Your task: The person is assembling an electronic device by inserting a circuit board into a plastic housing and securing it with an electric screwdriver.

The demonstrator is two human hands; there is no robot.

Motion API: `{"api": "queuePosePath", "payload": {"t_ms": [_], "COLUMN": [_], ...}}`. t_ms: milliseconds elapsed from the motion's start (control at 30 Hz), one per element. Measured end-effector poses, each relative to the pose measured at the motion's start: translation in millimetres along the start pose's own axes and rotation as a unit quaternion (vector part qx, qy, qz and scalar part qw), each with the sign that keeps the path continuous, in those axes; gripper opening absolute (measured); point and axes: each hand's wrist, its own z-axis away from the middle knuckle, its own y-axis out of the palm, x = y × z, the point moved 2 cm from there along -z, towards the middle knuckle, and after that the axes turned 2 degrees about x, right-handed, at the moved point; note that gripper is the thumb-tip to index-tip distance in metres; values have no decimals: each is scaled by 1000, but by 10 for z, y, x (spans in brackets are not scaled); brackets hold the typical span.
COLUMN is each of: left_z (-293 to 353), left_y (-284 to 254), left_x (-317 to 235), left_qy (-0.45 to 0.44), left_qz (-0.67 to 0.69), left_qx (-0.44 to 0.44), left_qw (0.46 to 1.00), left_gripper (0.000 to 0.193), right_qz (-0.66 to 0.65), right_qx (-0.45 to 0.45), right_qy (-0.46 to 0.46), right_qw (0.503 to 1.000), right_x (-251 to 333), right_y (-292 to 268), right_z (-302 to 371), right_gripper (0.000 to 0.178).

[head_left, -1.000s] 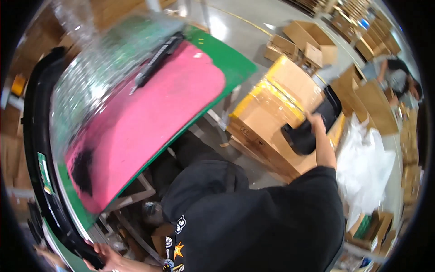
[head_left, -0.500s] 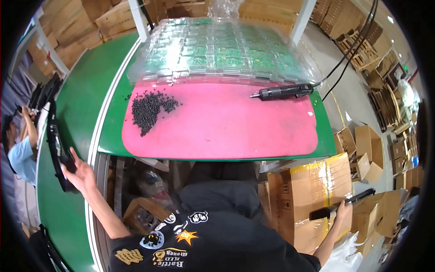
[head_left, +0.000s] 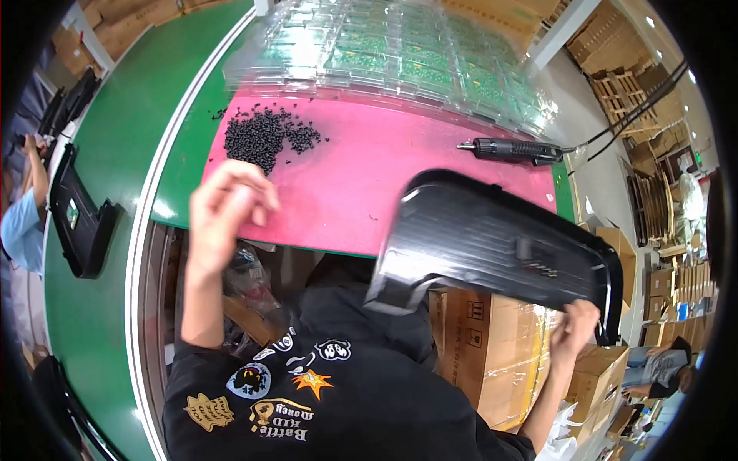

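My right hand (head_left: 574, 329) grips a black plastic shell (head_left: 492, 238) by its near edge, toward the right end. The long, ribbed shell is tilted over the front of the pink mat (head_left: 346, 184). Above the mat's front left part, my left hand (head_left: 231, 215) is in the air with loosely curled fingers, slightly blurred. Nothing shows in it. Just beyond it is a pile of small black screws (head_left: 257, 137). A black electric screwdriver (head_left: 515, 150) lies at the mat's right. Another black shell with a green board inside (head_left: 81, 219) rests on the green surface at the left.
Clear plastic trays of green circuit boards (head_left: 384, 54) span the back of the table. A taped carton (head_left: 492, 346) stands below right, near the shell. One co-worker (head_left: 27, 223) is at the far left, another person (head_left: 661, 369) at the far right. More black parts (head_left: 69, 407) lie lower left.
My left hand has left the shell on the green surface and moved right, over the mat. My right hand has brought its black shell up and left over the mat's front. The view has turned.
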Motion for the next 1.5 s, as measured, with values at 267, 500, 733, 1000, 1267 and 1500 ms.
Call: {"api": "queuePosePath", "payload": {"t_ms": [267, 500, 733, 1000, 1267, 1500], "left_z": [-127, 36, -130, -135, -110, -123], "left_y": [316, 218, 137, 0, -40, 75], "left_x": [200, 244, 241, 286, 305, 285], "left_qy": [-15, -35, 94, 109, 152, 179], "left_qz": [-219, -118, -157, -115, -84, -129], "left_qx": [74, -148, -38, -27, -14, -63], "left_qw": [973, 981, 982, 987, 985, 973], "left_gripper": [12, 12, 22, 16, 15, 16], "right_qz": [-80, -290, -103, -59, -14, -434], "right_qx": [166, 174, 43, 86, -60, 1], "right_qy": [-83, -150, -197, -62, -152, -16], "right_qw": [979, 929, 974, 993, 986, 901], "right_x": [608, 898, 1216, 1211, 1302, 1563], "right_y": [340, 682, 2446, 4149, 4087, 2632], "right_z": [-866, -2557, -4715, -6165, -6234, -5246], "right_gripper": [23, 25, 37, 55, 33, 22]}}
